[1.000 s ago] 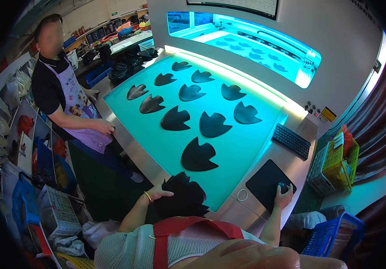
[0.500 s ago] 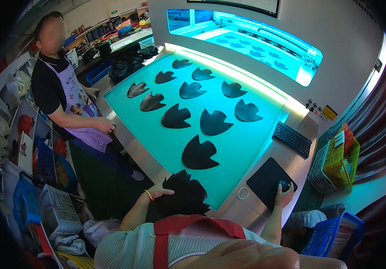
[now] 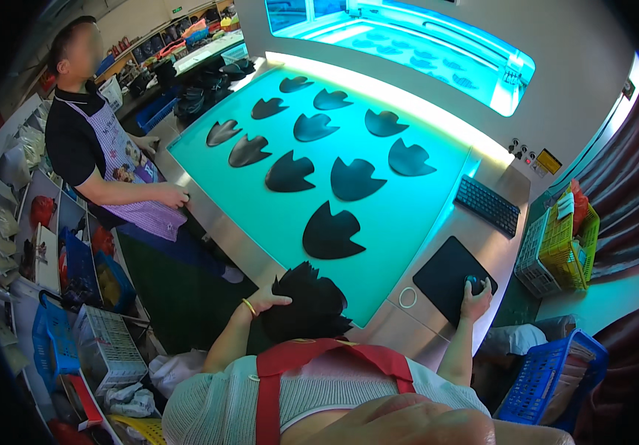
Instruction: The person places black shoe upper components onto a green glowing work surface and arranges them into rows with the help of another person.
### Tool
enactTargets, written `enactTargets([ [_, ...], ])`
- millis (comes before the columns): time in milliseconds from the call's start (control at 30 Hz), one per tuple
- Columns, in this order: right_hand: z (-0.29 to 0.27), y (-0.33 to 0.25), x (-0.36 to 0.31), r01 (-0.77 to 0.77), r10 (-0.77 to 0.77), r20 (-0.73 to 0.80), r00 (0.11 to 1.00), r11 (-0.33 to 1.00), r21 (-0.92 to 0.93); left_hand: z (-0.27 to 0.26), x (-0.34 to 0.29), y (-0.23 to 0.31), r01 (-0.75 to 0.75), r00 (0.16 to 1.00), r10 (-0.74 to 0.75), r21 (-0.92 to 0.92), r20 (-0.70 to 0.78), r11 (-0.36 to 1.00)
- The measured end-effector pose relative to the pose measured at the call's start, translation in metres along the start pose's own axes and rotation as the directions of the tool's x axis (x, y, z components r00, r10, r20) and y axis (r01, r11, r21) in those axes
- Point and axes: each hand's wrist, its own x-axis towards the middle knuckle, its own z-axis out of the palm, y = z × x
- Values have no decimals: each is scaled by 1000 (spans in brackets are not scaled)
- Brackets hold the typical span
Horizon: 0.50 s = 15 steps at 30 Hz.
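Nothing is legible. A yellow label (image 3: 548,162) sits on the machine panel (image 3: 564,96), above and right of the keyboard (image 3: 487,205); far left of the keyboard, a checked apron (image 3: 122,162) bears blurred lettering and the back wall (image 3: 123,21) a small green sign (image 3: 178,10).

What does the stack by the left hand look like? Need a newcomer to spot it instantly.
Find the big glowing teal work surface. At its end nearest the wearer, the left hand holds a black stack. Unlike the black pieces lying separately beyond it, this is a bunched pile with jagged, overlapping edges.
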Motion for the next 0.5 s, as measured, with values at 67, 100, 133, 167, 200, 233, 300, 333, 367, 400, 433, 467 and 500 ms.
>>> enactTargets([
  [67, -1, -6, -2, -9, 9, 2, 1000, 1000, 3, -3, 0, -2, -35, 999, 36, 57, -25, 998],
  [100, -5, -6, -5, -22, 22, 13, 1000, 1000, -6, 0, -5, 0, -54, 997, 59, 110, -45, 993],
  [133, -5, -4, -6, -23, 23, 11, 1000, 1000, -5, 0, -8, -5, -55, 997, 60, 111, -44, 992],
  [167, -4, -2, -7, -16, 16, 12, 1000, 1000, 11, -1, -11, -11, -75, 994, 82, 101, -68, 992],
  [200, -4, -2, -8, -10, 10, 11, 1000, 1000, 27, 0, -13, -9, -95, 990, 103, 92, -91, 991],
  [233, -4, -2, -7, -12, 12, 10, 1000, 1000, 26, 0, -15, -7, -95, 991, 103, 93, -89, 991],
  [300, -4, -4, -4, -7, 7, 0, 1000, 999, 35, 2, -26, 4, -57, 987, 26, -200, -157, 978],
  [333, -3, -4, -3, -9, 9, 0, 1000, 999, 34, 6, -32, 23, -74, 991, 37, -301, -127, 951],
  [367, -3, -3, 0, -15, 16, -5, 1000, 999, 39, -3, -27, 22, -72, 992, 35, -300, -125, 951],
  [400, -1, -4, 2, -17, 17, -8, 1000, 999, 49, -19, -26, 17, -118, 981, 56, -338, -187, 934],
  [433, -1, -3, 4, -17, 17, -8, 1000, 999, 48, -29, -24, 19, -162, 967, 72, -373, -243, 914],
  [467, -1, -2, 5, -12, 12, -9, 1000, 999, 43, -38, -23, 21, -179, 945, 54, -369, -323, 912],
  [500, -1, -1, 5, -4, 5, -8, 1000, 999, 39, -52, -22, 21, -179, 945, 54, -370, -323, 912],
])
